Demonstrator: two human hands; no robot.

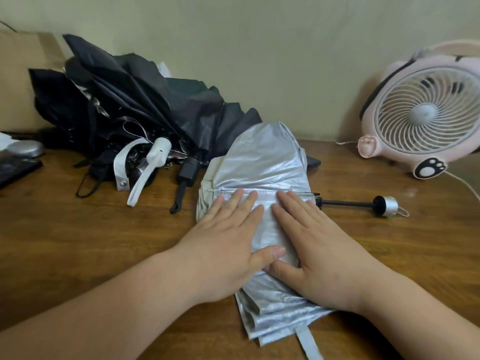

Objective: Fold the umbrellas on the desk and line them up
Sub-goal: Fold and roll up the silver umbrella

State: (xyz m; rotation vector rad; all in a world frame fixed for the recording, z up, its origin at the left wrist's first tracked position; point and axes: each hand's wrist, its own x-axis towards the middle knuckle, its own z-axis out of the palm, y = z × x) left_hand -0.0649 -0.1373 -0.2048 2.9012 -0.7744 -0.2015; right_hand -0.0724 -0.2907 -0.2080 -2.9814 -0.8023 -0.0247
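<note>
Both hands, the left hand [228,245] and right hand [314,250], lie flat with straight fingers, pressing the crinkled silver umbrella [262,165] onto the wooden desk [78,242]. Its black shaft and round silver handle [387,206] stick out to the right. Behind, crumpled black umbrellas [135,100] are heaped together against the wall, hard to tell apart.

The left hand [228,245] and right hand [319,250], both lying flat, cover the middle of the silver umbrella [262,162], so its folds there are hidden from me. Its shaft [348,203] disappears under the fabric. The strap [309,344] is cut by the lower edge of the frame, the pink fan [426,113] by the right edge. In the black pile [135,100] at upper left I cannot count the umbrellas. A dark flat thing [15,170] at the left edge is cut off.
</note>
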